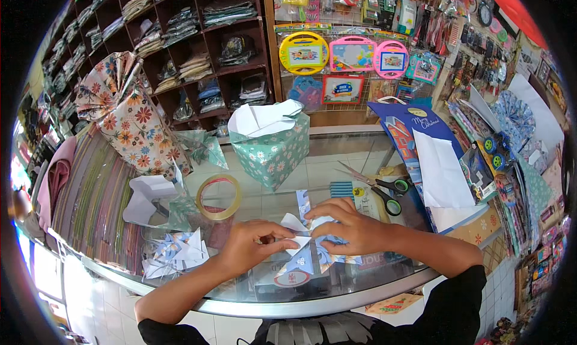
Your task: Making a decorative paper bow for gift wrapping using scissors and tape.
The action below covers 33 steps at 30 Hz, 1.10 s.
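Observation:
Over a glass counter, both my hands hold a folded piece of blue floral paper with a white back. My left hand pinches a small white flap of it between thumb and index finger. On its right side, my right hand grips another folded part, bent fingers partly hiding it. Strips of the same paper stick out above and below the hands. Cut scraps of blue and white paper lie in a heap to the left. Open-bladed scissors with black and green handles rest beyond my right hand.
A roll of clear tape lies left of centre. Behind stand a green daisy-print wrapped box and a floral wrapped package. A blue gift bag and white paper are at the right. The counter's metal edge runs in front of me.

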### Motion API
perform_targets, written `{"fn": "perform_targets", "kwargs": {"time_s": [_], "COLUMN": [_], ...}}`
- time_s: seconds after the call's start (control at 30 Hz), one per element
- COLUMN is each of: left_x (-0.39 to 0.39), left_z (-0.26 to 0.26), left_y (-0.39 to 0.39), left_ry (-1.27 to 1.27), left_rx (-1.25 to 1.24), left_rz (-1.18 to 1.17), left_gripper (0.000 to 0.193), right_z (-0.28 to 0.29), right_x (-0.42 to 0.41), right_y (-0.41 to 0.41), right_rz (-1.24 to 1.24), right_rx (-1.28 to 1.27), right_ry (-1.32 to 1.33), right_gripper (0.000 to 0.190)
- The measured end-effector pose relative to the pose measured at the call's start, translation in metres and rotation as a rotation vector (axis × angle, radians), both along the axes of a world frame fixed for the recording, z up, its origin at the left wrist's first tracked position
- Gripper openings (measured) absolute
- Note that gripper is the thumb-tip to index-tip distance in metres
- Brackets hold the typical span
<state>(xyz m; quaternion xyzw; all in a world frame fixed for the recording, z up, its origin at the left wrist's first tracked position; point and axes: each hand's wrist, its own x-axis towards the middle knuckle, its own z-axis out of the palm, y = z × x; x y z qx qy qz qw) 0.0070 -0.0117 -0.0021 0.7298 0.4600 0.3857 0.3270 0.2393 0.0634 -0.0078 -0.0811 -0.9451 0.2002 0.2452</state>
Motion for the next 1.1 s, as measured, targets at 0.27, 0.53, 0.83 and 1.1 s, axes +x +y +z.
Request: {"fn": "perform_targets", "kwargs": {"time_s": [0.27,0.53,0.83,1.1], "left_x": [0.003,0.005,0.009,0.011], "left_z": [-0.004,-0.004,-0.004,-0.003], "left_y": [0.001,0.001,0.004,0.003], "left_ry": [0.079,0.085,0.154,0.216], "left_rx": [0.076,0.103,0.264,0.264], "left_rz": [0.032,0.057,0.035,0.074], "left_gripper": [0.015,0.013,0.011,0.01], "right_z": [-0.001,-0.004,-0.003,-0.001], "right_x": [0.0,-0.002,-0.002,-0.002], "right_y": [-0.002,-0.001,-0.002,-0.002], "right_rz": [-0.062,-0.105,-0.098,-0.093], "right_rx": [0.04,0.034,0.01,0.029], "right_ry": [0.004,0.009,0.027,0.023], "right_gripper": [0.022,0.018,0.021,0.021]}}
